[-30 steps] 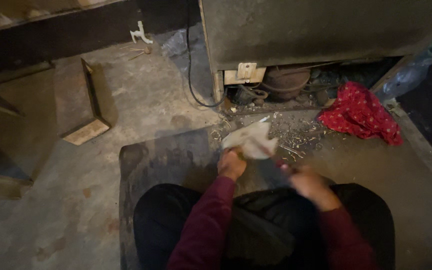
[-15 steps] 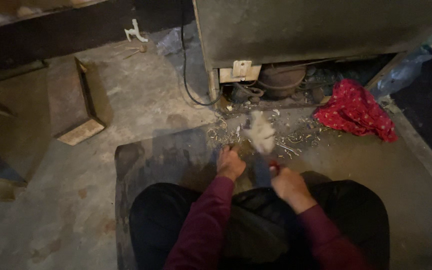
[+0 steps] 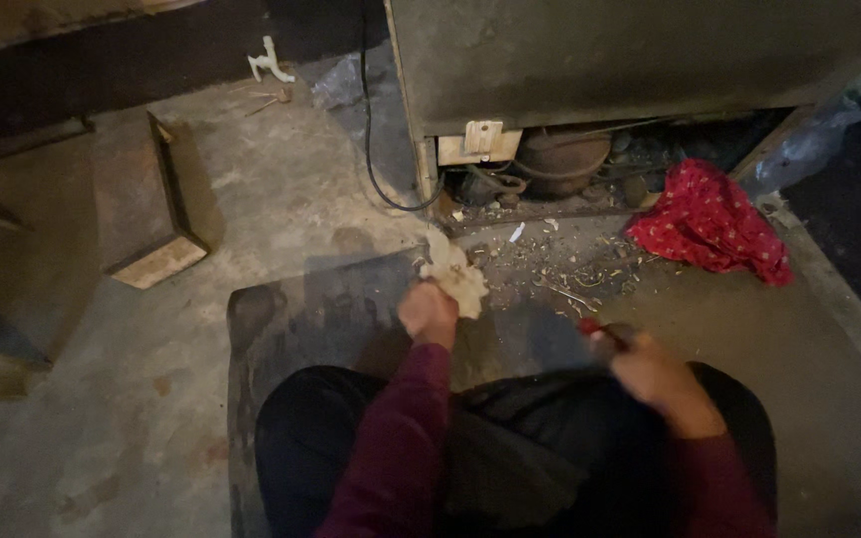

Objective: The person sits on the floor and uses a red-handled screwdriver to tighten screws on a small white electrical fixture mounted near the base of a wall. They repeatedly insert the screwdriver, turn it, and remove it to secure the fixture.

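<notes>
Hands work mid-frame: the left hand (image 3: 429,311) grips a crumpled pale rag (image 3: 456,279), the right hand (image 3: 655,371) closes around a red-tipped tool (image 3: 590,327), below scattered debris (image 3: 560,264).

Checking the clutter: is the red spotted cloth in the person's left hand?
No, the left hand grips a pale crumpled rag; the red cloth lies on the floor.

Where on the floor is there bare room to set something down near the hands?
Bare concrete lies left of the dark mat, toward the wooden box, and right of the right hand, below the red cloth. Crowded: the scraps ahead of the left hand, which holds a pale rag.
</notes>
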